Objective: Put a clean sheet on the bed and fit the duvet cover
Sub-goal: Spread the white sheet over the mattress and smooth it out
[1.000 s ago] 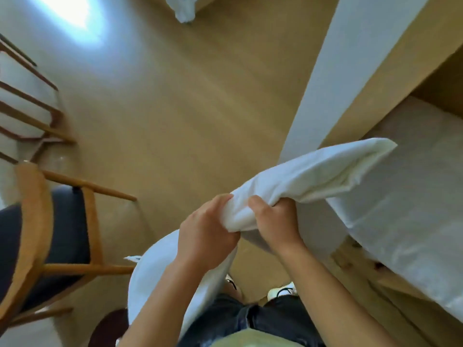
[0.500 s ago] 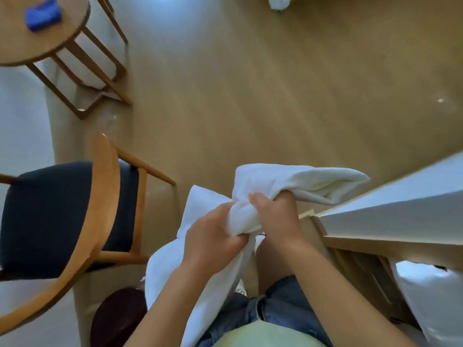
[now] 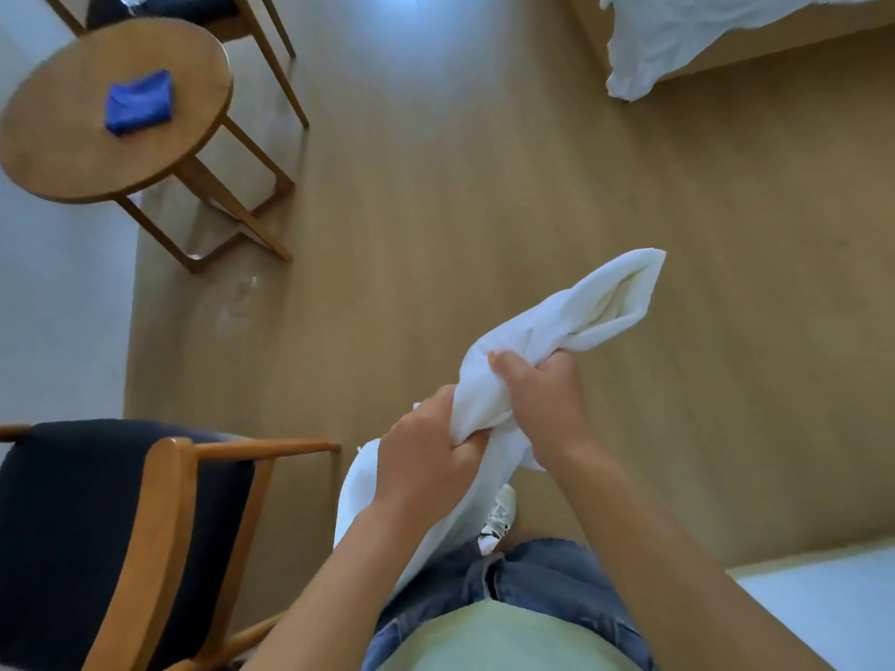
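Wood floor (image 3: 484,186) across most of view. Top right, cut off by frame edge: bed (image 3: 775,47), rumpled white bedding (image 3: 678,36) hanging over its corner. Bottom left, partly out of frame: dark-cushioned wooden chair (image 3: 97,525). Bottom right corner: pale flat surface (image 3: 823,617), cut off, hard to identify. Top left: round desk (image 3: 58,152) carrying folded blue cloth (image 3: 139,103); second chair (image 3: 193,7) behind it, mostly out of view. Centre: bunched white sheet (image 3: 557,326) held above floor, well apart from bed. Upper end sticking out up-right past right hand (image 3: 542,404), lower end hanging past left hand (image 3: 421,457), hiding part of legs. Fingers (image 3: 462,445) of both hands curled tight round sheet, side by side, tips mostly buried in fabric. Just below sheet: part of a white shoe (image 3: 499,520).
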Demonstrator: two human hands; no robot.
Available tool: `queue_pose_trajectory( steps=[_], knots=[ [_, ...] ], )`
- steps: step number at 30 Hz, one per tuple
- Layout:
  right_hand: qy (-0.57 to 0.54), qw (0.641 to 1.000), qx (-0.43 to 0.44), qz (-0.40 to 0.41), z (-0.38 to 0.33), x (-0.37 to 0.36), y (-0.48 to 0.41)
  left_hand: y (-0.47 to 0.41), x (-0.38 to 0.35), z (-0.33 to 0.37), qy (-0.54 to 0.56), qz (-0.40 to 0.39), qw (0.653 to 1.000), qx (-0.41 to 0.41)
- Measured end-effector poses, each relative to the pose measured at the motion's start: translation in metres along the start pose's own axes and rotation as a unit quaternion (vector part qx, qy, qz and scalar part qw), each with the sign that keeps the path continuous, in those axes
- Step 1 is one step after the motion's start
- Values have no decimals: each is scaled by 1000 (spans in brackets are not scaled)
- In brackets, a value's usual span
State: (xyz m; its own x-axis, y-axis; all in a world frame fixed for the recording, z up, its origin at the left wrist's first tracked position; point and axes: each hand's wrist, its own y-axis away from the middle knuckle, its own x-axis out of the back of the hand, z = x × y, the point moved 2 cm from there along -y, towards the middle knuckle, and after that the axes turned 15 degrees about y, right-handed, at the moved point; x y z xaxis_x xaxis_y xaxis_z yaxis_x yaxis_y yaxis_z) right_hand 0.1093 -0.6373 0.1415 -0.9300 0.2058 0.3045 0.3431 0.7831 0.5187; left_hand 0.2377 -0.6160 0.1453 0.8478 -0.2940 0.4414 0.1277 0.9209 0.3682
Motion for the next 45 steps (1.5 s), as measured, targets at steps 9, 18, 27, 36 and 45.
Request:
queue_pose_trajectory(
  steps=[9, 18, 27, 36, 45],
  knots=[
    [236, 963, 129, 3, -151, 30, -220, -251, 34, 89, 54, 92, 993, -44],
    [605, 721, 324, -92, -330, 51, -466, -534, 79, 231, -95, -4, 989, -113],
    [488, 763, 420, -55, -475, 42, -726, -806, 109, 333, -149, 26, 982, -115],
    [495, 745, 420, -154, -656, 17, -928, -1004, 143, 416, 3, 159, 981, -109],
    [460, 799, 378, -89, -796, -32, -1161, -1298, 197, 437, 60, 149, 987, -25]
  ],
)
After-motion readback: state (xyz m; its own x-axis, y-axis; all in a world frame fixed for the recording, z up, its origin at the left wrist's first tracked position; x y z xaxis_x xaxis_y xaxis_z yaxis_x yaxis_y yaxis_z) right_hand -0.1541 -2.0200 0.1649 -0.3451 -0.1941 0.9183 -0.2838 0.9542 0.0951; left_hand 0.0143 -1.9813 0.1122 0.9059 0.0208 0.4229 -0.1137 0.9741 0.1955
